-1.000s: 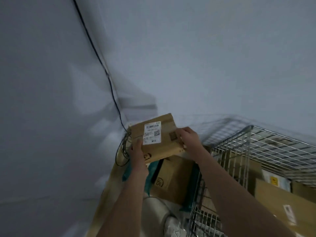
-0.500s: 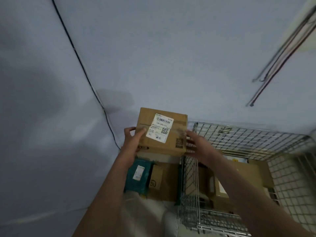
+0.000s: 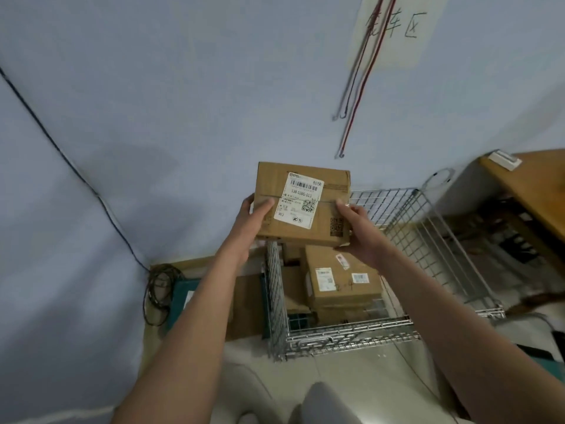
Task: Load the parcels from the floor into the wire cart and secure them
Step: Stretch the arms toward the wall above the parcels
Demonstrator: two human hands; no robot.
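The left hand (image 3: 255,214) and right hand (image 3: 356,229) each clasp a side of the labelled cardboard parcel (image 3: 302,203), holding it above the wire cart's (image 3: 351,333) near-left corner, over boxes (image 3: 342,280) already inside.

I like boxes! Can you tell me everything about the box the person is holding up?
The box is brown cardboard, a bit creased, with a white barcode label on top and printed square codes near one corner. Held about level over the wire cart's near left corner, its left edge is gripped by the left hand and its right edge by the right hand.
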